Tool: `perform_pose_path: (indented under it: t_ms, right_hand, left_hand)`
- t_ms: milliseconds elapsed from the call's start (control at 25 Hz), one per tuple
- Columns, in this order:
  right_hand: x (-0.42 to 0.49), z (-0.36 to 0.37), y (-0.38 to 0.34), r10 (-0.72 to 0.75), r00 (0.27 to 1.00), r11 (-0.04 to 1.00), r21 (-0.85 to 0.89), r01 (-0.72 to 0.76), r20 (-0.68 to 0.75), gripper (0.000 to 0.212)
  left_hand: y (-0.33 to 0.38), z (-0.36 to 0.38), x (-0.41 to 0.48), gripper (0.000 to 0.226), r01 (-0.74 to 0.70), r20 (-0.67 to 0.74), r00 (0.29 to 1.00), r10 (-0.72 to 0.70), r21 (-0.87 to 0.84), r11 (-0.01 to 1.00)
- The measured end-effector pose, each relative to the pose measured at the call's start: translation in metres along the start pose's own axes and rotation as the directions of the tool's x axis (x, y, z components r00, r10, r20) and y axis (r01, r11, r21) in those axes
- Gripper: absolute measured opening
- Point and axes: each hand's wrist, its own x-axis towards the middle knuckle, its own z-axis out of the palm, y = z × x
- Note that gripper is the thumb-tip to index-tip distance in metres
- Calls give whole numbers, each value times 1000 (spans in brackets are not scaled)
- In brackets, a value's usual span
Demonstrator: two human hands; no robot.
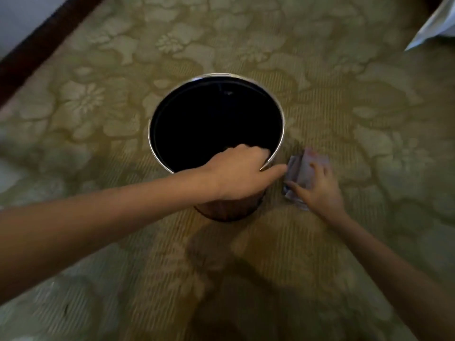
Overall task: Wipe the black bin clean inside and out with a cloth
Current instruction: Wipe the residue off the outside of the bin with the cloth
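The black bin [157, 114] stands upright on the carpet in the middle of the head view, round, with a shiny metal rim and a dark inside. My left hand [242, 172] grips the near right part of the rim, fingers curled over the edge into the bin. A folded grey-pink cloth [299, 166] lies on the carpet just right of the bin. My right hand [317, 187] rests flat on the cloth, fingers spread over it.
Green-gold flowered carpet [320, 82] covers the floor all around. A dark wooden edge [37, 48] with a pale surface behind it runs along the top left. Something white [435, 28] sticks in at the top right corner.
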Motion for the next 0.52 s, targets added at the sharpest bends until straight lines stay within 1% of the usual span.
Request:
perform_pose_path:
  t_ms: [40,80,120,160,200,240,280,360,400,440,480,520]
  right_hand:
    - [6,24,5,-8,1000,995,-97,9,18,94]
    - [9,41,5,32,999,979,-200,-25,35,97]
    - [4,51,5,25,999,960,-280,-16,28,94]
    - [-5,53,4,11,1000,949,-314,-9,3,88]
    - [-10,53,6,-22,999,949,-315,6,-47,81]
    - [-12,48,7,-32,997,950,-313,8,-73,75]
    - [-10,42,8,-40,996,937,-350,8,-85,69]
    - [8,34,6,-31,996,933,-360,0,-81,59]
    - [20,31,8,-9,996,938,-347,-24,-94,57]
    - [29,27,9,18,995,938,-344,-50,-95,54]
    - [33,23,11,38,997,953,-298,-56,-64,50]
    - [32,18,13,62,997,986,-151,-68,-43,41]
  left_hand:
    - [-3,9,3,45,-25,-72,997,29,52,998]
    - [-3,11,7,40,-3,-149,989,18,98,995]
    - [3,9,9,36,38,-187,982,-17,107,994]
    - [9,6,10,35,84,-199,978,-60,113,990]
    - [13,2,10,38,126,-176,979,-103,124,984]
    - [16,-1,9,40,140,-169,978,-119,119,983]
    - [18,0,8,40,146,-169,978,-124,130,981]
    - [15,-4,1,40,154,-237,965,-115,153,976]
    - [7,-10,0,40,163,-302,946,-116,135,977]
    - [-3,-20,-3,41,182,-352,925,-142,82,980]
    - [-13,-30,-8,43,172,-391,906,-165,-17,985]
    - [-24,-42,-17,46,127,-431,881,-197,-185,975]
